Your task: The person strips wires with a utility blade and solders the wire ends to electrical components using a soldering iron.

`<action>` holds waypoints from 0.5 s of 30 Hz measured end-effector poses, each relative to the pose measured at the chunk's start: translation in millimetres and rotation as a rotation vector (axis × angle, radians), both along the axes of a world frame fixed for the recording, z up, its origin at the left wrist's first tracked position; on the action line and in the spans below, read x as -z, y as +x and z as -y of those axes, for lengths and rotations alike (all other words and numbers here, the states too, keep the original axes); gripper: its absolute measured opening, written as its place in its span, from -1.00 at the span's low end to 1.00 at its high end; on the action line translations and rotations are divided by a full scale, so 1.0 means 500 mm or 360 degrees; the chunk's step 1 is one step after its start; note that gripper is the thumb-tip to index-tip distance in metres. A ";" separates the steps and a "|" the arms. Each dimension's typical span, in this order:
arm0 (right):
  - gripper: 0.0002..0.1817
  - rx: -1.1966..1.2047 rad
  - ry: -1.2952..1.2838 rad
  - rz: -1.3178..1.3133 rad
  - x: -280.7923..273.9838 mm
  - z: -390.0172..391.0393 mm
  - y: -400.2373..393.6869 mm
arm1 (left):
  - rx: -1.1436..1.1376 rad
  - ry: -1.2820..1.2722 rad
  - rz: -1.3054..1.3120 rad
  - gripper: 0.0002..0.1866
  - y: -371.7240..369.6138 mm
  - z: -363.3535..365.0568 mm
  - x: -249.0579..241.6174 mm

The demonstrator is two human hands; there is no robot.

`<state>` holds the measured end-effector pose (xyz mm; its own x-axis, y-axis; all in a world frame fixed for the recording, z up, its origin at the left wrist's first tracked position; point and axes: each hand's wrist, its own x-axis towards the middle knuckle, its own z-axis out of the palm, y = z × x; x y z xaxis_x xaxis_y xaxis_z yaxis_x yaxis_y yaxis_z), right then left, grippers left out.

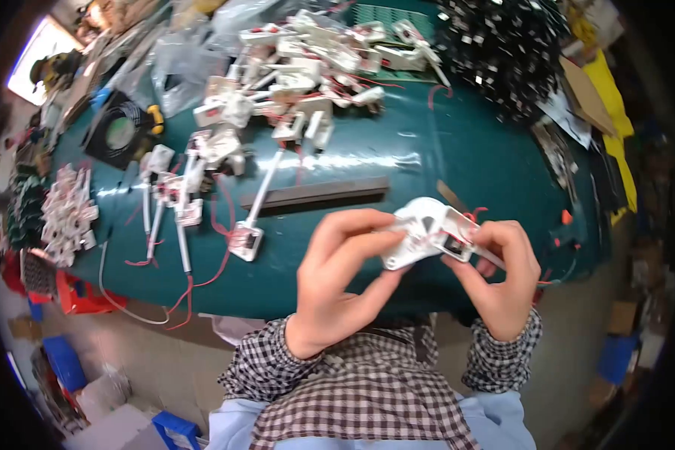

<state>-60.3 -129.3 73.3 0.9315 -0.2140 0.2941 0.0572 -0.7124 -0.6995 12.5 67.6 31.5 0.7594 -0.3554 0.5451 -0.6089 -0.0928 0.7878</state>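
A white plastic part (pixel 425 213) with red wires and a small dark component in its box-shaped end is held above the front of the green table. My left hand (pixel 349 274) pinches its left side between thumb and fingers. On the right, my right hand (pixel 502 274) grips the box end with thumb and fingertips, and a white rod sticks out beside those fingers. Just behind the hands lies a dark grey bar (pixel 319 195). Another white part with a rod (pixel 245 240) rests to the left of my left hand.
White parts with red wires (pixel 296 71) are heaped at the back of the green table (pixel 360 289). A black pile (pixel 495 56) stands back right, a dark round device (pixel 120 133) back left. More white pieces (pixel 69 214) lie far left. A thin strip (pixel 451 196) is behind the held part.
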 end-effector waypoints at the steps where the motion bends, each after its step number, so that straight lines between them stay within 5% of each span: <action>1: -0.60 0.0002 0.0070 0.0016 -0.002 -0.002 -0.006 | -0.0139 -0.0001 0.0084 -0.52 -0.006 0.012 -0.006; 8: -0.71 0.0360 0.0841 0.0095 0.072 -0.015 -0.026 | -0.0305 -0.0145 0.0042 -0.49 -0.016 0.106 0.044; 11: -0.67 0.0287 0.0773 0.0080 0.090 -0.019 -0.026 | -0.0441 0.0277 0.0064 -0.50 -0.034 0.101 0.038; 15: -0.69 0.0185 0.0676 0.0108 0.075 -0.002 -0.024 | -0.0313 0.0222 0.0053 -0.59 -0.049 0.086 0.045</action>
<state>-72.1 -128.2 35.6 0.8758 -0.4311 0.2173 0.0499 -0.3668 -0.9290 -12.2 24.5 9.2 0.8037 -0.2761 0.5271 -0.5940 -0.3184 0.7388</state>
